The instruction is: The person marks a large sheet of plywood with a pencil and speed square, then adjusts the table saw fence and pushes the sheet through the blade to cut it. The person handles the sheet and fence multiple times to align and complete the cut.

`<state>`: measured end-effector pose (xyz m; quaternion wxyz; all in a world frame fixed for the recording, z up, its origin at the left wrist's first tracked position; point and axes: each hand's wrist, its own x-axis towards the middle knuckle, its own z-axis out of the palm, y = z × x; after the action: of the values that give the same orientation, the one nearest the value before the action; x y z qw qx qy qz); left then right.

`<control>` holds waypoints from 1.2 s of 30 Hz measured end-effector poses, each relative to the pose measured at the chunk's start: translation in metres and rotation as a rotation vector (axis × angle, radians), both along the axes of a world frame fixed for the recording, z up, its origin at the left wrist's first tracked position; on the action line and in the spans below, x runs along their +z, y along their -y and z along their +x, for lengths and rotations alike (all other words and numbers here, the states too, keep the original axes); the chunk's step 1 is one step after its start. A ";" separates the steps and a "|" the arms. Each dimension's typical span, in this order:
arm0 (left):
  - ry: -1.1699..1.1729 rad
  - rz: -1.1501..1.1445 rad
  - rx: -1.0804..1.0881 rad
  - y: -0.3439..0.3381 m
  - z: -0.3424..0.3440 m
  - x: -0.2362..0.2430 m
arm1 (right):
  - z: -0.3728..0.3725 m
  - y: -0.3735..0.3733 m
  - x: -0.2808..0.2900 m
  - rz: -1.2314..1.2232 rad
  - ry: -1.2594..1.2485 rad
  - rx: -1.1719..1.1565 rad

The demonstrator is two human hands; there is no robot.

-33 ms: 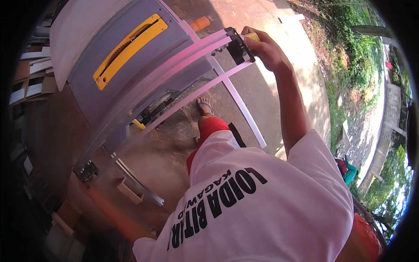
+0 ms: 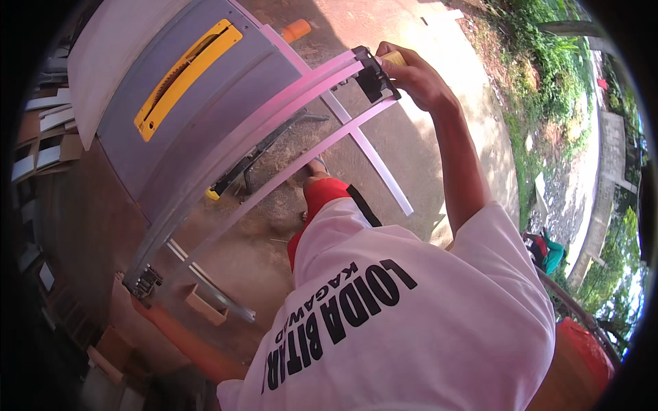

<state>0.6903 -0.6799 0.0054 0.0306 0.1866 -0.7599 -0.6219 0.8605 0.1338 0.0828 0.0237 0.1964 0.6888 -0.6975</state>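
A long pale metal rip fence (image 2: 288,101) spans the near side of a grey table saw top (image 2: 226,103). My right hand (image 2: 419,81) is closed at its right end, fingers curled round a yellow handle (image 2: 393,59) beside the black end bracket (image 2: 371,79). At the left end, next to another dark bracket (image 2: 145,281), my left hand (image 2: 139,299) wraps the fence end; its fingers are partly hidden in shadow. Within the tabletop, a yellow insert (image 2: 195,74) surrounds a toothed saw blade (image 2: 171,79). A thinner bar (image 2: 295,166) runs parallel to the fence, nearer me.
Two metal rails (image 2: 373,168) (image 2: 216,294) stick out toward me from under the fence. An orange cylinder (image 2: 296,30) is beyond the right side. Board offcuts (image 2: 58,120) are stacked at the left. My sandalled foot (image 2: 315,166) stands below the bar.
The saw top and its yellow insert sit a little farther left in view. The fence lies closer to me relative to the top, and my left hand has shifted slightly right and down.
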 end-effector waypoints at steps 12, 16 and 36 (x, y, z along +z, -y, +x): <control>0.151 -0.159 -0.104 0.037 0.288 -0.007 | 0.288 0.051 -0.037 -0.038 0.070 -0.137; 0.047 -0.343 -0.137 0.025 0.344 -0.009 | 0.322 0.060 -0.058 -0.045 0.095 -0.112; 0.111 -0.196 0.030 0.017 0.383 0.039 | 0.324 0.061 -0.111 0.090 -0.112 -0.092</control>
<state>1.0737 -0.6970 0.0446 0.0158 0.2284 -0.8147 -0.5327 1.1849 0.0730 -0.0284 -0.0554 0.1894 0.7098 -0.6762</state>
